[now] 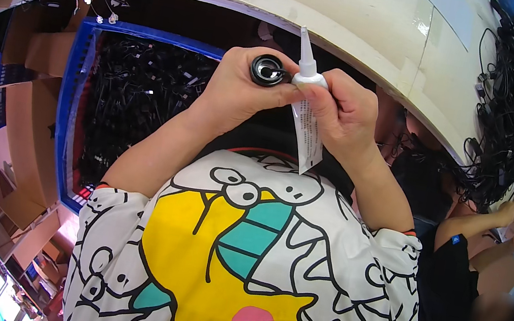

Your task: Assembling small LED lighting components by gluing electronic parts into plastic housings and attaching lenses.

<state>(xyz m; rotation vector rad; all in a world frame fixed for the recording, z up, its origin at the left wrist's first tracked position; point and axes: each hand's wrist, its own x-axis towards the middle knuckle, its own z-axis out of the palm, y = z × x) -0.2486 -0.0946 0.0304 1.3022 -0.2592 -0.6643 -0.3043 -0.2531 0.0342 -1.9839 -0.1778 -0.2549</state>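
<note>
In front of my chest, my left hand (236,89) is closed around a small black round part (266,70) with a shiny, lens-like centre facing up. My right hand (350,113) grips a white squeeze tube (308,132) just below its shoulder, thumb across the front. The tube's long tapered nozzle (306,50) points up and away from me, and its flat end hangs toward my shirt. Both hands are close together, with the left thumb reaching the tube's neck. The lower side of the black part is hidden in my left palm.
A white worktable (361,25) runs along the far side, with black cables (509,94) heaped at its right. Left of me stands a blue crate (68,108) full of black cables. Cardboard boxes (37,130) fill the far left. Another person (450,288) sits at the right.
</note>
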